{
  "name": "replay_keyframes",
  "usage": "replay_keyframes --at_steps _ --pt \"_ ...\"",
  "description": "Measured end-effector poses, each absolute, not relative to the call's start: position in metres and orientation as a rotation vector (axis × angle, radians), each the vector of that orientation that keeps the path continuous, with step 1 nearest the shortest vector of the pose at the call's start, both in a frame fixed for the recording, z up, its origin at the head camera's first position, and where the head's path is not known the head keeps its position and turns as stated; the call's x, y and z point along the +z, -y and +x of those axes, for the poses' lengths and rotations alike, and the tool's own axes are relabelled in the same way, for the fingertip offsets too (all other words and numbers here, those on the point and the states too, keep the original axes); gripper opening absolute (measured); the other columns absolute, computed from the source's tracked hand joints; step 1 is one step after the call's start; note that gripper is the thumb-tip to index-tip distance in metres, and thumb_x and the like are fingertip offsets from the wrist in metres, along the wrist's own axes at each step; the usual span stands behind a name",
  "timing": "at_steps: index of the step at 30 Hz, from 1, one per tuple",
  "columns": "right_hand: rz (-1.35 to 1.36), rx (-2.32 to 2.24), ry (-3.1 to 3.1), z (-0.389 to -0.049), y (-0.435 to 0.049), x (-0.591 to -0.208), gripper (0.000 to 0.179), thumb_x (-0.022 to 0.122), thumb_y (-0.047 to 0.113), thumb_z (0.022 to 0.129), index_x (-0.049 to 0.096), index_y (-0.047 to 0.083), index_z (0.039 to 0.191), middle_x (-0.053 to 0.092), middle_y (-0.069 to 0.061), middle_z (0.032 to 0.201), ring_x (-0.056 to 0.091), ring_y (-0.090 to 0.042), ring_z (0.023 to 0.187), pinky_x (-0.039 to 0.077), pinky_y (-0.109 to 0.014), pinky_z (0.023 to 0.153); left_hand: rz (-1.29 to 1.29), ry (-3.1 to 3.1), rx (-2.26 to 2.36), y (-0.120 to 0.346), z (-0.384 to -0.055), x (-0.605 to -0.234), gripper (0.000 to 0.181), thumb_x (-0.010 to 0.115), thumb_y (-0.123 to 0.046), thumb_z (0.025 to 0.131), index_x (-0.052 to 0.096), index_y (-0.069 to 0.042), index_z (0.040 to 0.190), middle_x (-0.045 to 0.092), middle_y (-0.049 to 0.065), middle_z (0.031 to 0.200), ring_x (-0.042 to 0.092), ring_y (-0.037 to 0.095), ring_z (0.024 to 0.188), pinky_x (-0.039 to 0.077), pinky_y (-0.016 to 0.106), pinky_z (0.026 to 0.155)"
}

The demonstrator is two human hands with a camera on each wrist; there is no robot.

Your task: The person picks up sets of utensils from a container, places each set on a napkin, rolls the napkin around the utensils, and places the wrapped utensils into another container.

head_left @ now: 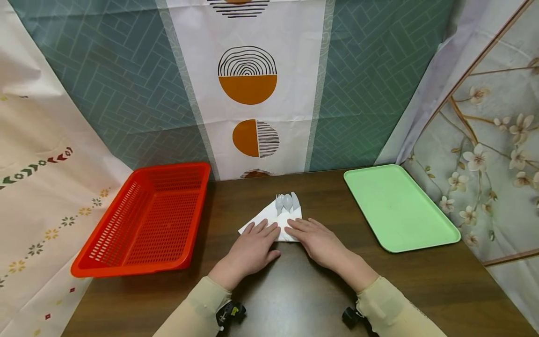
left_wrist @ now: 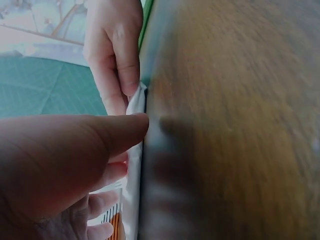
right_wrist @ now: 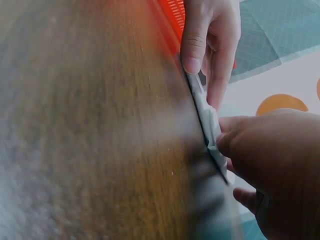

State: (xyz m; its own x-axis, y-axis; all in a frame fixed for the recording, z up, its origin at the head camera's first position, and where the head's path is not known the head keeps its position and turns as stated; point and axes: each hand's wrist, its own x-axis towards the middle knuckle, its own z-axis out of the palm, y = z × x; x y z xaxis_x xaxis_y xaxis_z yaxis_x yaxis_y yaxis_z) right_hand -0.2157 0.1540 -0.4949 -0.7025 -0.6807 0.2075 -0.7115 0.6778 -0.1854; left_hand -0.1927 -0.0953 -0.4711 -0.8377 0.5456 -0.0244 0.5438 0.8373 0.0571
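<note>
A folded white napkin (head_left: 283, 221) lies flat on the table. From its upper edge stick out the heads of a pale plastic fork (head_left: 279, 204) and spoon (head_left: 287, 202), with a knife (head_left: 295, 201) at the right; their lower parts are hidden in the napkin. My left hand (head_left: 252, 249) rests its extended fingers on the napkin's left part. On the right part lie the outstretched fingers of my right hand (head_left: 321, 244). In the left wrist view the napkin (left_wrist: 132, 187) shows edge-on as a thin layer beneath both hands.
A red perforated plastic basket (head_left: 193, 224) stands on the left of the wooden table (head_left: 286, 299). To the right lies a light green tray (head_left: 400, 206). Patterned cloths hang behind the table (head_left: 328, 187) and along both sides.
</note>
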Motion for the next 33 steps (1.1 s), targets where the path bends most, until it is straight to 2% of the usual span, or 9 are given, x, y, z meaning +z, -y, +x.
replay_keyframes --at_steps 7,12,18,24,33 --pt "1.140 0.370 2.763 -0.215 -0.154 -0.496 0.042 0.063 0.013 0.112 0.067 0.011 0.153 0.058 -0.009 0.162 0.054 -0.032 0.150 0.037 -0.057 0.125 0.862 -3.003 0.163 0.105 -0.195 -0.474 0.067 0.071 -0.045 0.108 0.055 -0.010 0.162 0.049 0.009 0.170 0.040 0.038 0.160 0.030 0.060 0.128" --pt "1.147 0.361 2.757 -0.215 -0.154 -0.497 0.041 0.062 0.013 0.112 0.067 0.011 0.152 0.059 -0.009 0.162 0.055 -0.032 0.150 0.038 -0.057 0.125 0.776 -3.066 0.266 0.117 -0.199 -0.473 0.067 0.075 -0.042 0.106 0.057 -0.006 0.159 0.053 0.013 0.167 0.046 0.041 0.155 0.036 0.061 0.125" --pt "1.152 0.376 2.743 -0.216 -0.154 -0.497 0.040 0.062 0.012 0.112 0.068 0.011 0.151 0.060 -0.010 0.161 0.056 -0.032 0.149 0.039 -0.058 0.124 0.536 -3.166 0.383 0.130 -0.205 -0.474 0.064 0.080 -0.036 0.103 0.062 -0.004 0.155 0.060 0.019 0.157 0.056 0.043 0.143 0.044 0.062 0.118" --pt "1.156 0.380 2.740 -0.217 -0.154 -0.496 0.040 0.062 0.010 0.111 0.068 0.011 0.151 0.061 -0.010 0.160 0.056 -0.033 0.148 0.039 -0.058 0.124 0.259 -3.168 0.442 0.134 -0.211 -0.477 0.070 0.081 -0.042 0.101 0.061 -0.002 0.155 0.062 0.024 0.149 0.057 0.044 0.135 0.046 0.064 0.114" --pt "1.156 0.396 2.741 -0.216 -0.155 -0.497 0.040 0.062 0.011 0.112 0.068 0.011 0.151 0.061 -0.010 0.160 0.056 -0.033 0.148 0.039 -0.059 0.124 0.149 -3.182 0.405 0.132 -0.214 -0.482 0.074 0.085 -0.047 0.095 0.065 0.001 0.148 0.061 0.027 0.142 0.054 0.043 0.125 0.049 0.062 0.102"
